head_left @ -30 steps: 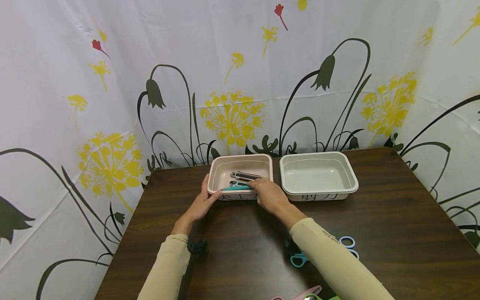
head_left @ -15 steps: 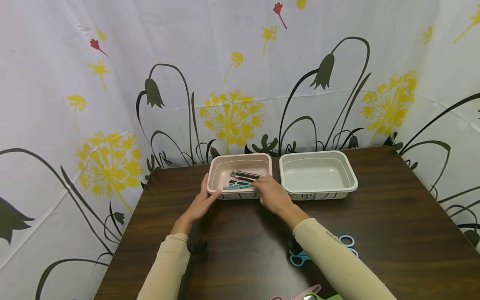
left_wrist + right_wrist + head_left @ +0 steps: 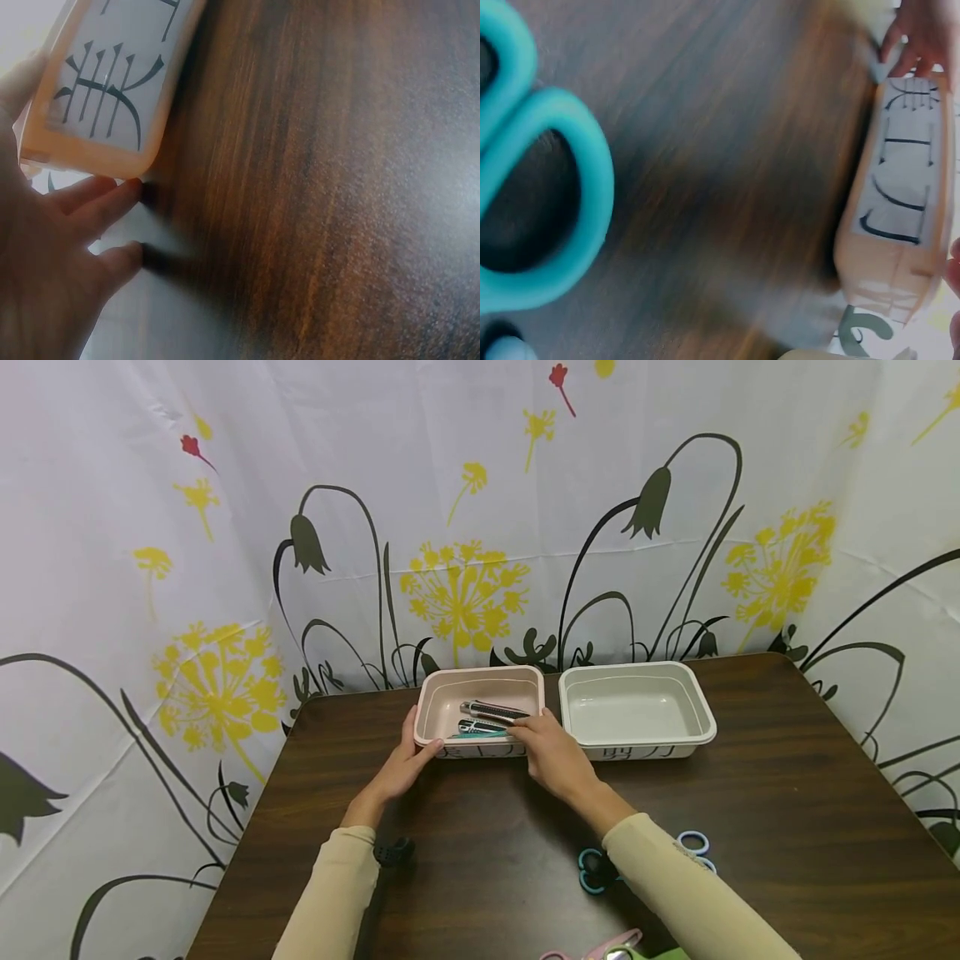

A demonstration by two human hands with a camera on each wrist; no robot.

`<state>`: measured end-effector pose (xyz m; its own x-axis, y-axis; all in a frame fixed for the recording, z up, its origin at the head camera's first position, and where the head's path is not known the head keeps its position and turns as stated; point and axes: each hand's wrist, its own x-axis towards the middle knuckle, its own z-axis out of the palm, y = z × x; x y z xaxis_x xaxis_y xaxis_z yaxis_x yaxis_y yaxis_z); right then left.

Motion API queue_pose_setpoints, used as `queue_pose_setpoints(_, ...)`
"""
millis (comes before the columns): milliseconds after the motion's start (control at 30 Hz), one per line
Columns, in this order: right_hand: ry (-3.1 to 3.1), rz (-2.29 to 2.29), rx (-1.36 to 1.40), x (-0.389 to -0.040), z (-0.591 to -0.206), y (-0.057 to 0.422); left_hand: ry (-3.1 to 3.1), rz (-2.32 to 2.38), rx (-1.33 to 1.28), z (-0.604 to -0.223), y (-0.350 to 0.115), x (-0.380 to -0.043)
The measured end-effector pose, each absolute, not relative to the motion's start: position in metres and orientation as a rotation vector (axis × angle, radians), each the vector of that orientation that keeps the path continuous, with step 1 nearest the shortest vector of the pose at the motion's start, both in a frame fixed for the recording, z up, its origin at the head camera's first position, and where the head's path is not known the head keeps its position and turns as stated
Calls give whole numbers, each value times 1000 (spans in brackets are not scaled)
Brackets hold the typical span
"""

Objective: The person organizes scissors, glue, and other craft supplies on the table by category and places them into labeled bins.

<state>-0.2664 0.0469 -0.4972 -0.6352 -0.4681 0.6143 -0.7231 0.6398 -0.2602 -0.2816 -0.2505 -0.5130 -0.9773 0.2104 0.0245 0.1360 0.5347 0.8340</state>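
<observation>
A pink box (image 3: 442,700) with a labelled front stands at the back of the brown table. Inside lie a red-and-black utility knife (image 3: 491,710), a black-and-white utility knife (image 3: 477,726) and a slim teal utility knife (image 3: 477,735). My left hand (image 3: 395,774) rests at the box's front left corner, thumb on the front rim and fairly straight fingers against the end. My right hand (image 3: 557,760) reaches over the front right rim, fingertips at the teal knife's right end, which they partly hide. In the right wrist view, only fingertips (image 3: 955,266) show, spaced apart.
A whitish labelled box (image 3: 637,750) stands close to the pink one's right. Teal scissors (image 3: 591,893) and light-blue scissors (image 3: 693,842) lie partly under my right sleeve (image 3: 675,877). Pink scissors (image 3: 615,943) and a green-handled pair (image 3: 667,954) lie at the front. A flowered curtain (image 3: 480,510) hangs behind.
The teal knife has gone from rim height down into the pink box, where it lies flat. My right hand and forearm have shifted slightly right. My left hand has stayed put.
</observation>
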Motion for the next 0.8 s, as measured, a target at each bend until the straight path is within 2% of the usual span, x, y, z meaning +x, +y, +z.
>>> queue_pose_setpoints(367,-2354,830,941,-219,-474,79,2685,1439,291,-515,-252,-283)
queue_pose_setpoints(600,-2443,914,895,-182,-488,118,2631,1452,285,-511,-253,-283)
queue_pose_setpoints(800,-2531,885,828,-158,-502,147,2583,1448,304,-484,-245,-270)
